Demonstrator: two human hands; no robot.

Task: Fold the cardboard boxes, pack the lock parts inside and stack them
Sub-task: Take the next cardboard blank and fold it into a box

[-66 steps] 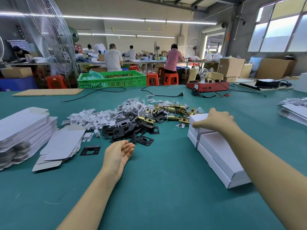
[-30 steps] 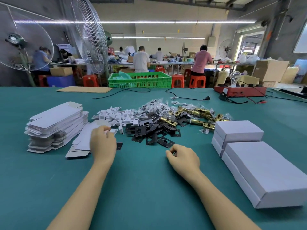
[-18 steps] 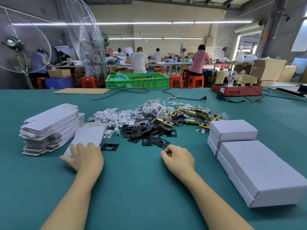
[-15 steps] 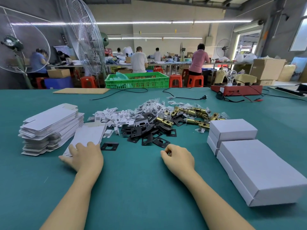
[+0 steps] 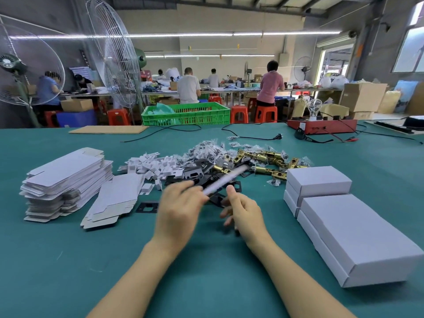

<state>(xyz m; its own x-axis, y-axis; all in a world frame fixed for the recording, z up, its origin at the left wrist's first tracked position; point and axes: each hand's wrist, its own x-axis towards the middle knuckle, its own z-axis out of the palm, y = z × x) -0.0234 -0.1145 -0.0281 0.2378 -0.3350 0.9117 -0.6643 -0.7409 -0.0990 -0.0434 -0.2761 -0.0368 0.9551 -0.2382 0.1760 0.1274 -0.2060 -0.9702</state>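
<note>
Left hand (image 5: 179, 212) holds flat box blank (image 5: 223, 180) by near end, fingers curled round it; blank seen edge-on, blurred, slanting up-right over black plates (image 5: 197, 174). Right hand (image 5: 243, 212) just beside blank, thumb up, fingers loose; contact unclear. Blank stack (image 5: 64, 177) far left on table (image 5: 68, 260), loose blanks (image 5: 114, 198) beside it. Brass latches (image 5: 266, 157) behind plates. Folded boxes (image 5: 344, 228) stacked at right.

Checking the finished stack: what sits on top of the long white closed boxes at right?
A smaller white closed box rests on the far end of the long white closed boxes; the near end carries nothing. Contents are hidden.
</note>
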